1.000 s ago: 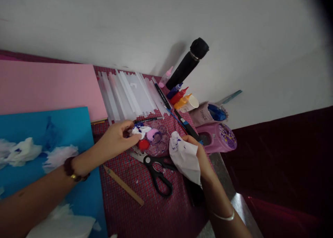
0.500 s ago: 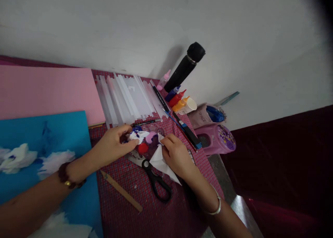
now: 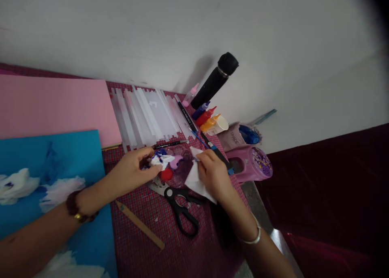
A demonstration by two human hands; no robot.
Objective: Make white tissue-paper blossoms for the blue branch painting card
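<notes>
My left hand [image 3: 133, 164] has its thumb and fingers around a crumpled white tissue [image 3: 162, 159] smeared with blue paint. That tissue lies over a clear paint palette [image 3: 183, 173] with blue, lilac and red paint [image 3: 166, 174] in its wells. To the right of the palette, my right hand [image 3: 214, 174] pinches a second piece of white tissue [image 3: 196, 178], whose loose end hangs down below the fingers. Black-handled scissors [image 3: 182, 213] rest just in front of the palette, their blades partly under it.
A blue board [image 3: 82, 148] with crumpled white tissue on it and a pink sheet [image 3: 60, 103] are at left. White strips [image 3: 148, 116] lie behind the palette. Paint bottles [image 3: 205, 116], a black flask [image 3: 215, 79] and a paper cup [image 3: 223, 123] stand by the wall. A wooden stick [image 3: 141, 225] lies in front.
My right hand has moved right and slightly up with its tissue, away from the palette. My left hand stays at the painted tissue. More of the scissor handles shows.
</notes>
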